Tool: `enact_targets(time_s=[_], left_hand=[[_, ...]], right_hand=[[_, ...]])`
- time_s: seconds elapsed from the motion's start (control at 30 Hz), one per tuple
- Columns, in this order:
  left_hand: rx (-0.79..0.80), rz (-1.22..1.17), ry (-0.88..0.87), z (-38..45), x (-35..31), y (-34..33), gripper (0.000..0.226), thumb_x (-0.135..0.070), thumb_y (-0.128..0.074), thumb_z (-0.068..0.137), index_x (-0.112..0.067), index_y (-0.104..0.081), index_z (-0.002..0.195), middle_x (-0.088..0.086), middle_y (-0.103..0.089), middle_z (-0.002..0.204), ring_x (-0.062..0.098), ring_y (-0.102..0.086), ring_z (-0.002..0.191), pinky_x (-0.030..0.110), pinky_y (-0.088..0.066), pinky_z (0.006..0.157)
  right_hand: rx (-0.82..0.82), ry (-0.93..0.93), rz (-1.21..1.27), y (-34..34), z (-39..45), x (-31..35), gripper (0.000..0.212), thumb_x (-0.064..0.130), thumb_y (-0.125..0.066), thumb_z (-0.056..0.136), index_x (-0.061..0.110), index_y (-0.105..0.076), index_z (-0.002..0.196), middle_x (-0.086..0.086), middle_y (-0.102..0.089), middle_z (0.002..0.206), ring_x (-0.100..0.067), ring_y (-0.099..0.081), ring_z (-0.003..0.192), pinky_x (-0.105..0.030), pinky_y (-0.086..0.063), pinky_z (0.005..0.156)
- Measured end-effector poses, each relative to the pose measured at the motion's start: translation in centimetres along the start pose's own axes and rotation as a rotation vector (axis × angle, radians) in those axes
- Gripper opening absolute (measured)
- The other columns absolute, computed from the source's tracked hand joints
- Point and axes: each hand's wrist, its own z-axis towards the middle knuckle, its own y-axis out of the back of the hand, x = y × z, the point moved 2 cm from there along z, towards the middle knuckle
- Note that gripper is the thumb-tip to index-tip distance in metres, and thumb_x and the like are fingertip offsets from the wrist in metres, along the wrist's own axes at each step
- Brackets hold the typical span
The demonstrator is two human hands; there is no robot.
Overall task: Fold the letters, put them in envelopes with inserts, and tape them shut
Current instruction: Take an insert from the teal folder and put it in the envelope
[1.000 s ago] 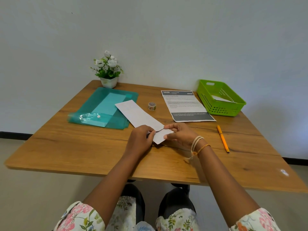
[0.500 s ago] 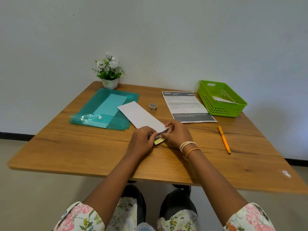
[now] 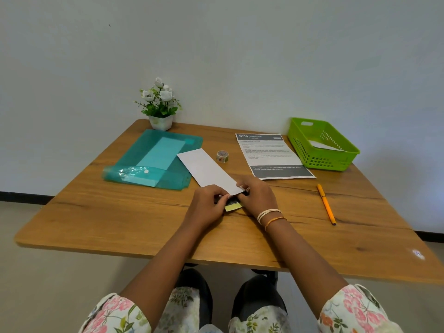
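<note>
A long white envelope (image 3: 207,169) lies slanted on the wooden table (image 3: 120,219), its near end between my hands. My left hand (image 3: 208,205) pinches that end from the left. My right hand (image 3: 258,197) pinches the envelope's opening edge from the right. A dark and yellow insert (image 3: 233,205) sticks out of the opening between my fingers; most of it is hidden. A printed letter (image 3: 271,153) lies flat further back on the right. A small roll of tape (image 3: 222,156) stands beside the envelope's far end.
A teal plastic folder (image 3: 153,159) with pale sheets inside lies at the left. A green basket (image 3: 322,144) with a white paper in it sits at the back right. An orange pen (image 3: 325,204) lies to the right of my hands. A potted flower (image 3: 159,104) stands by the wall.
The envelope's flap end, folded out a second ago, is now lifted by my right hand. The dark and yellow insert has appeared at the opening and sits between my fingers.
</note>
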Motion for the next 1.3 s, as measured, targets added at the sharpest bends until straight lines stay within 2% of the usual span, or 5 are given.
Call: enact_targets(time_s=[0.17,0.37,0.63,1.1,1.3], left_hand=[[0.059,0.010,0.046,0.1,0.2,-0.2,0.018,-0.024,-0.068,0.087,-0.014,-0.075,0.101,0.000,-0.073,0.102,0.009,-0.063,0.091,0.027,-0.056,0.078],[0.133,0.032,0.085,0.1,0.4,-0.5,0.024,-0.030,-0.063,0.090,-0.019,-0.073,0.109,-0.001,-0.071,0.113,0.009,-0.062,0.098,0.033,-0.056,0.083],[0.206,-0.004,0.095,-0.1,0.2,-0.5,0.031,-0.038,-0.065,0.086,-0.021,-0.073,0.110,-0.002,-0.070,0.116,0.006,-0.059,0.112,0.031,-0.052,0.092],[0.257,0.114,0.045,0.0,0.6,-0.8,0.024,-0.026,-0.064,0.089,-0.027,-0.072,0.111,-0.006,-0.065,0.124,0.007,-0.056,0.118,0.033,-0.045,0.103],[0.282,0.241,0.016,0.2,1.6,-1.7,0.028,-0.039,-0.057,0.091,-0.036,-0.067,0.117,-0.008,-0.061,0.130,0.019,-0.048,0.130,0.043,-0.035,0.112]], right_hand=[[0.139,-0.096,0.280,0.6,0.1,-0.7,0.038,0.000,-0.060,0.078,0.021,-0.070,0.108,0.004,-0.068,0.109,-0.008,-0.059,0.096,-0.008,-0.045,0.075],[0.382,-0.165,0.407,1.8,-0.6,-2.7,0.063,-0.018,-0.042,0.076,0.025,-0.067,0.115,-0.003,-0.061,0.128,-0.013,-0.055,0.120,-0.022,-0.047,0.098],[0.153,-0.139,0.361,1.4,-1.1,-3.2,0.017,0.010,-0.075,0.078,0.017,-0.076,0.095,0.004,-0.072,0.098,-0.004,-0.064,0.090,-0.013,-0.049,0.083],[-0.034,-0.093,0.113,0.0,-1.5,-1.4,0.015,0.028,-0.074,0.080,0.018,-0.073,0.091,0.002,-0.067,0.091,-0.010,-0.059,0.081,-0.030,-0.054,0.075],[-0.074,0.259,-0.096,0.1,-3.6,-0.6,0.014,0.025,-0.068,0.082,0.015,-0.076,0.088,0.000,-0.068,0.099,-0.014,-0.061,0.090,-0.026,-0.052,0.072]])
